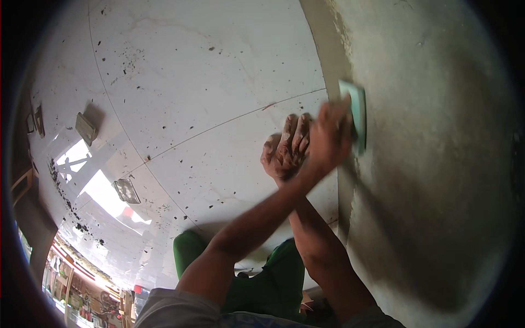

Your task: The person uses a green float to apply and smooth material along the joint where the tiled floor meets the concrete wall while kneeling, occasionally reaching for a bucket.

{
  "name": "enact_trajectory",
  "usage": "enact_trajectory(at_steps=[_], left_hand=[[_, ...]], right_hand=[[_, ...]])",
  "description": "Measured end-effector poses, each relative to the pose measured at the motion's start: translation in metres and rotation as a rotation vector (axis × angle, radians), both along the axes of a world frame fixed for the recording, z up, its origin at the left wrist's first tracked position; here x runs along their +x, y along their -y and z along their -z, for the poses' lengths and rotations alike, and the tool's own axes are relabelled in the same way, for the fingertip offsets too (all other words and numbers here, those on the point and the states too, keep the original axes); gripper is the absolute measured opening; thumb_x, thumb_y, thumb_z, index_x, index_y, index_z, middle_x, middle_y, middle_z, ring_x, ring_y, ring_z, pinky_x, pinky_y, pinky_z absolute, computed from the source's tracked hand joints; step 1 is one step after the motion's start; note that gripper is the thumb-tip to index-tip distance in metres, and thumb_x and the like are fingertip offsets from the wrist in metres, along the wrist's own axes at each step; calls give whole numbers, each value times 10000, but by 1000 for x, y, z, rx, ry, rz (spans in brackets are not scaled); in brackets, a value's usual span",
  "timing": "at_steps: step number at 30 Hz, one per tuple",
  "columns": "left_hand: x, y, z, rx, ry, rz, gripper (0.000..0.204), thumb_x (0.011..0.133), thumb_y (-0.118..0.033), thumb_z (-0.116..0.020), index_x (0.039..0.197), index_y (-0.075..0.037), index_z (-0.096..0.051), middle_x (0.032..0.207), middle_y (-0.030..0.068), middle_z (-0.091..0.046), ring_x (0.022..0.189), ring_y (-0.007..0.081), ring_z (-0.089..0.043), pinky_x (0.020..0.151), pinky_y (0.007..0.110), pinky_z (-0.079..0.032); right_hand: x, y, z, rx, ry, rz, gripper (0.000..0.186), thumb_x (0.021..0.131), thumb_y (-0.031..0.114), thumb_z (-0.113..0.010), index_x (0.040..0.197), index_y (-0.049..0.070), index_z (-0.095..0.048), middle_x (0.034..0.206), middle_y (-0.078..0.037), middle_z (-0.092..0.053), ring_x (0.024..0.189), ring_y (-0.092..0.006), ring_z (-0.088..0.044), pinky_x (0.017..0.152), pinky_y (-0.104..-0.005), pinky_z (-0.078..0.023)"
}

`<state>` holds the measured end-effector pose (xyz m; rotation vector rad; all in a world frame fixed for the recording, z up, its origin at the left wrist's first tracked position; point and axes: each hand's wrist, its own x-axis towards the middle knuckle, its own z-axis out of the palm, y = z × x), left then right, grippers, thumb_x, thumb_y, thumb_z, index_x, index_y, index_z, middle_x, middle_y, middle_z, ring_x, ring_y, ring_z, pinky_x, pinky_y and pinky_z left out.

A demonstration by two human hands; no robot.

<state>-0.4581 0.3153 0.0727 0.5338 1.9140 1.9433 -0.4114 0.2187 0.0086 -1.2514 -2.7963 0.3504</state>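
Observation:
My left forearm crosses over my right one toward the wall. My left hand [332, 134] is closed on a pale green plastering float [358, 112]; motion blurs the hand, and the fingers cover the float's grip. The float's flat face is against or very close to the grey cement wall [432, 126], just above where it meets the floor. To the left of it, over the white tiles, my right hand [287, 147] is turned with its smudged inner side up. Its fingers are stretched out, somewhat bent, and it holds nothing.
Dark crumbs lie scattered over the white tiled floor [229, 60]. Two small rectangular objects, one tan-grey [86, 128] and one framed [126, 191], are at the left. Shelves with tools [90, 300] show at the lower left. My green-trousered knees [188, 251] are below my arms.

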Motion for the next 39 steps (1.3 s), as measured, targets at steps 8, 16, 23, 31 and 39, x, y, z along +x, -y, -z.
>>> enact_trajectory(at_steps=[8, 16, 23, 31, 39], left_hand=[[-232, -93, 33, -452, -10, 8, 302, 969, -130, -738, 1156, 83, -632, 1044, 169, -733, 880, 208, -688, 715, 369, -588], [39, 4, 6, -262, 234, 101, 544, 963, -98, -631, 1496, 5, -594, 1088, 310, -622, 1017, 508, -651, 894, 570, -563], [-147, -51, 47, -362, 44, 204, 235, 867, -101, -644, 1062, 30, -634, 1046, 324, -631, 1033, 506, -650, 857, 573, -562], [23, -11, -8, -219, 349, 105, 495, 983, -173, -645, 1433, 27, -594, 1131, 334, -656, 1036, 522, -676, 929, 573, -563], [18, 17, 21, -350, 389, 255, 241, 989, -132, -585, 1167, -1, -684, 934, 263, -716, 877, 502, -729, 921, 569, -572]], right_hand=[[-10, 5, -5, 32, 38, -13, 761, 1013, 433, -499, 1668, 56, -408, 1747, -241, -306, 1597, -462, -310, 1244, -647, -230], [5, -3, -8, 60, 48, -3, 819, 1012, 393, -549, 1709, 56, -283, 1773, -122, -298, 1635, -423, -228, 1289, -615, -233], [2, 9, -3, -7, -9, -22, 827, 1001, 492, -563, 1675, 57, -360, 1778, -184, -256, 1619, -439, -261, 1265, -671, -230], [2, -8, -13, 126, 105, -10, 787, 965, 421, -585, 1640, 45, -440, 1709, -240, -358, 1564, -464, -339, 1264, -597, -296], [-5, 3, -9, 31, -60, -6, 729, 983, 400, -564, 1618, 51, -481, 1717, -243, -342, 1562, -459, -342, 1277, -578, -287]])
